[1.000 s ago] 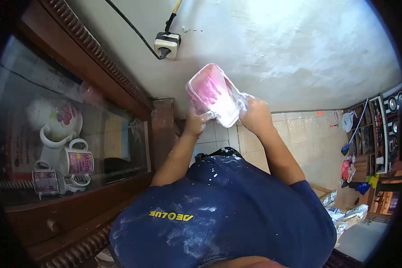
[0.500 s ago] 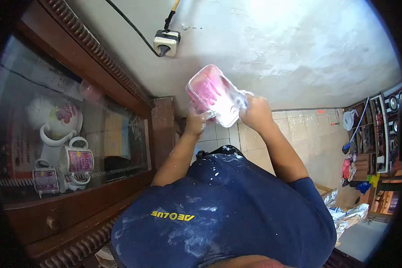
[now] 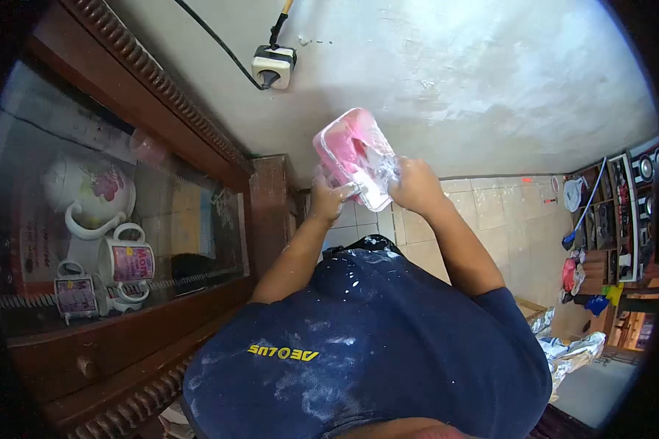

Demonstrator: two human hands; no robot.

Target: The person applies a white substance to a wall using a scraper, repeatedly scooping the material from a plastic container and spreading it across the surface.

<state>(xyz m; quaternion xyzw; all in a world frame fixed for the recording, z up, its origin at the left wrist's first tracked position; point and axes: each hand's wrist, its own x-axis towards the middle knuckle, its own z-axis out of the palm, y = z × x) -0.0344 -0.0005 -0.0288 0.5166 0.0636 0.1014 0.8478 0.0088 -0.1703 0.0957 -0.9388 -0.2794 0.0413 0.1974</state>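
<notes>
A pink plastic tub (image 3: 334, 143), smeared inside and along its rim with white paste, is tilted in front of the wall. My left hand (image 3: 331, 196) grips its lower left side, thumb over the rim. At the tub's right edge, my right hand (image 3: 416, 184) is closed around something coated in white paste that reaches into the tub; its shape is too smeared and covered to make out. White paste sticks to the fingers of both hands.
A plastered wall (image 3: 476, 95) rises ahead, with a socket and plug (image 3: 274, 67) on it. A dark wooden glass cabinet (image 3: 124, 307) holding mugs (image 3: 130, 256) stands at left. Right are a shelf rack (image 3: 622, 219) and crumpled foil (image 3: 575, 355) by the tiled floor (image 3: 490, 219).
The tub has shifted slightly right and turned a little. My right hand has moved slightly left and down, and the paste-covered thing has shifted within the tub.
</notes>
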